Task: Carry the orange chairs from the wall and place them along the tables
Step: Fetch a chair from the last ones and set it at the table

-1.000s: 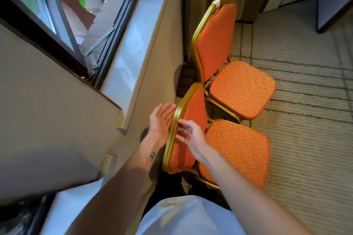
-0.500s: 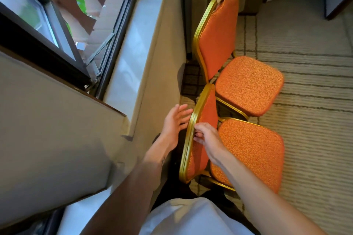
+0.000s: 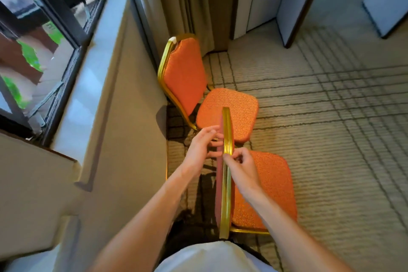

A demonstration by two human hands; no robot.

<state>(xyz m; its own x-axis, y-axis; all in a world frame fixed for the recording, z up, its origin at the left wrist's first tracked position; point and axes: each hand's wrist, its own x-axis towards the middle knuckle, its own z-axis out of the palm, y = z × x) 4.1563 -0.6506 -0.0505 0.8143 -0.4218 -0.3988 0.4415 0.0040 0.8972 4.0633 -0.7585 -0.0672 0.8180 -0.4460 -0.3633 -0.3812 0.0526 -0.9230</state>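
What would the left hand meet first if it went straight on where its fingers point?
The left hand would first meet the rear face of the near orange chair's backrest, just ahead of its fingers. Whether they already touch it is unclear.

Head camera, steeply downward, close over chair [image 3: 271,183]

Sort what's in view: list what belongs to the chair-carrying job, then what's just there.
Job: near orange chair, its gold frame pinched by the right hand, left hand at its back; far orange chair by the wall.
Just there: curtain, window, windowsill, carpet.
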